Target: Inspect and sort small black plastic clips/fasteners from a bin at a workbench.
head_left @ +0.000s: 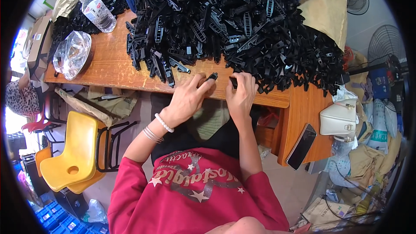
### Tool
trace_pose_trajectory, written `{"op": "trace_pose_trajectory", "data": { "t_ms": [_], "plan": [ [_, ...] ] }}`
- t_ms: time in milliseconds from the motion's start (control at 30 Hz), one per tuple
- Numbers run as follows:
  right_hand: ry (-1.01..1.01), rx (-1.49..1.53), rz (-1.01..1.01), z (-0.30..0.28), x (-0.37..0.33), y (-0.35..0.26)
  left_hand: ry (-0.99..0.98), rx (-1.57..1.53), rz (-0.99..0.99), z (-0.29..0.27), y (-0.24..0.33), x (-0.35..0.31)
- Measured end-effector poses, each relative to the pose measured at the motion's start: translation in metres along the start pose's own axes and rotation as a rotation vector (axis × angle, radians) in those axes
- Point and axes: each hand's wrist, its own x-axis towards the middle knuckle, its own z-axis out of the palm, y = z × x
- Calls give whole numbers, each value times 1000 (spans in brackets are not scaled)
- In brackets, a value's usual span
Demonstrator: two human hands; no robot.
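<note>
Close to the table's front edge, my left hand [187, 99] is closed, with a small black plastic part [212, 76] between its thumb and fingers. My right hand [242, 95] is closed too, its fingertips on another dark plastic part [234, 82], mostly hidden by the fingers. The two hands are apart, with bare wood between them. Just beyond lies a large heap of black plastic parts [195, 21], several of them long with a ladder-like pattern. One long piece [168, 76] lies on the wood left of my left hand.
On the wooden table [112, 71] at the left are a bottle [99, 13] and a clear plastic-wrapped bowl [76, 56]. To the right lie a phone [302, 146] and a white bag [339, 118]. A yellow chair [76, 147] stands at left; fans [385, 45] are at far right.
</note>
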Motion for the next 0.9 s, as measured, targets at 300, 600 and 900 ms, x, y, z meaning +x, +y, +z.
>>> {"op": "trace_pose_trajectory", "data": {
  "t_ms": [300,600,900],
  "plan": [
    [88,9,-51,-11,-15,16,-57,-10,138,-13,-14,11],
    [37,-20,-42,-13,-9,11,48,-149,30,2,-17,6],
    [68,-82,-24,-5,-5,12,67,-239,70,12,-20,4]
  ]
}}
